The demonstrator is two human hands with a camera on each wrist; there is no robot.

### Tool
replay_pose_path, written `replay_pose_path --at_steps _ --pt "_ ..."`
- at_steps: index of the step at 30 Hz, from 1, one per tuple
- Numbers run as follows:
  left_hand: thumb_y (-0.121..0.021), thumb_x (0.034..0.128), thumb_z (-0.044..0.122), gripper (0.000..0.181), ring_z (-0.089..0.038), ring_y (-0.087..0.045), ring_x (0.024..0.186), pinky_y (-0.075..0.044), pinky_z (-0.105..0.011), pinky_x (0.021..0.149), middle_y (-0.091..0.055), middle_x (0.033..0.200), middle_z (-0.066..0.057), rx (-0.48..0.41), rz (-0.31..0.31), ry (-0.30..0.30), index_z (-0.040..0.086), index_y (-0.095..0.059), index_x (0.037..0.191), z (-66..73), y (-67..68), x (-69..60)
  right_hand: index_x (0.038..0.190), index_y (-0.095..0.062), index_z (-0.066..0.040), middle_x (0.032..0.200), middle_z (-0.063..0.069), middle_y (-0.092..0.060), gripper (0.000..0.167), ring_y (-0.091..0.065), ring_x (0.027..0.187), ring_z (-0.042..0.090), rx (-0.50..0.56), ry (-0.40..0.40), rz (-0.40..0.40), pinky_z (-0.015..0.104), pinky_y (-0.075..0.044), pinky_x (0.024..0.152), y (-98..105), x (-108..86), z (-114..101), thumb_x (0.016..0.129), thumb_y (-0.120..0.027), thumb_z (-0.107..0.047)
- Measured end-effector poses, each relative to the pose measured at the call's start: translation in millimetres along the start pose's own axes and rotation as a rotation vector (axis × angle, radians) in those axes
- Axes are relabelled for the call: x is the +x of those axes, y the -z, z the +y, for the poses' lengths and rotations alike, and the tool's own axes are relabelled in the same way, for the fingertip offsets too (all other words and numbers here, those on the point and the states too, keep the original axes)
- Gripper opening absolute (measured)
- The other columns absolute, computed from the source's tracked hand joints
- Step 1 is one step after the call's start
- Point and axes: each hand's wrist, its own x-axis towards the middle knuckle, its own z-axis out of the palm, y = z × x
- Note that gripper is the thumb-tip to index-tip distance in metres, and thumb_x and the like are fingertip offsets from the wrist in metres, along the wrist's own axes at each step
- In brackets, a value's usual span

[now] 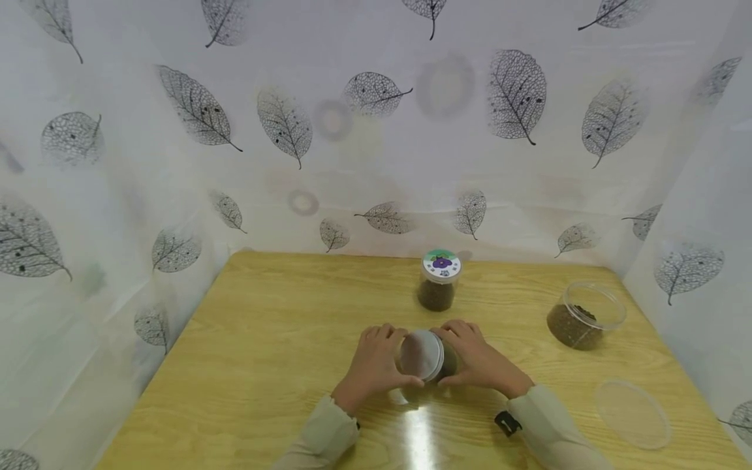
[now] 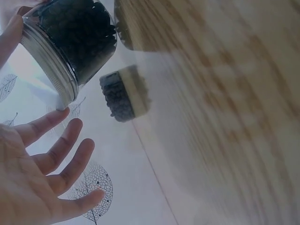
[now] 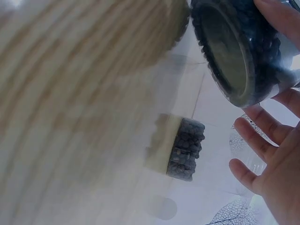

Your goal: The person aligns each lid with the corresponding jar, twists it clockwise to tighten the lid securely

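Backdrop: a pale sheet (image 1: 376,176) printed with dark skeleton leaves hangs behind the table and along both sides.
Table: a yellow wood-grain top (image 1: 294,307), glossy, with a bright reflection in front of the hands.
Sleeves: light cuffs (image 1: 331,427) at both wrists, coming in from the near edge.
Left hand (image 1: 373,369): thumb and forefinger grip the held jar at its lid end; the other fingers are spread.
Right hand (image 1: 482,362): thumb and finger hold the jar's body; the remaining fingers fan out.
Tub: a clear, uncovered tub (image 1: 572,328), partly filled with dark contents, well to the right.
Disc: a clear round lid (image 1: 633,414) lies nearer, right of the right sleeve.
Standing jar (image 1: 437,295): upright just beyond the hands, flower-printed lid on, dark grains inside.
Held jar (image 1: 449,361): between both hands, tilted, silvery lid (image 1: 420,354) on and facing left; hands hide part of it. Whether it touches the table, I cannot tell.
Black piece (image 1: 507,423): at the right cuff.
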Motion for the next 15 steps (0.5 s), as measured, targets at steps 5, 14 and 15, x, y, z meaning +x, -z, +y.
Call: replay_pose_path --at_steps 5,14,15 --pt "-0.071 0.0574 0.073 0.088 -0.018 -0.052 0.102 -0.039 -0.045 0.101 -0.054 0.106 0.000 -0.045 -0.026 0.023 0.019 -0.054 0.124 -0.6 1.2 -2.1 0.130 -0.052 -0.006 0.115 0.005 -0.055 0.095 -0.049 0.109 0.022 -0.019 0.014 0.027 0.046 -0.036 0.092 -6.1 -2.8 2.1 0.051 -0.087 -0.047" --pt "-0.072 0.0567 0.072 0.088 -0.024 -0.052 0.107 -0.039 -0.048 0.100 -0.055 0.108 -0.002 -0.057 -0.030 0.067 0.022 -0.053 0.126 -2.4 1.8 -5.1 0.133 -0.048 -0.008 0.122 0.005 -0.056 0.093 -0.049 0.114 0.026 -0.001 -0.003 -0.018 0.053 -0.036 0.094 -5.3 -0.9 0.0 0.058 -0.083 -0.050" --pt "-0.072 0.0566 0.072 0.088 -0.025 -0.052 0.107 -0.039 -0.049 0.099 -0.055 0.108 -0.003 -0.055 -0.026 0.069 0.022 -0.053 0.126 -2.7 2.3 -5.3 0.133 -0.048 -0.008 0.122 0.005 -0.057 0.093 -0.049 0.114 0.026 -0.002 -0.003 -0.019 0.053 -0.036 0.094 -5.2 -0.6 -0.4 0.058 -0.083 -0.050"
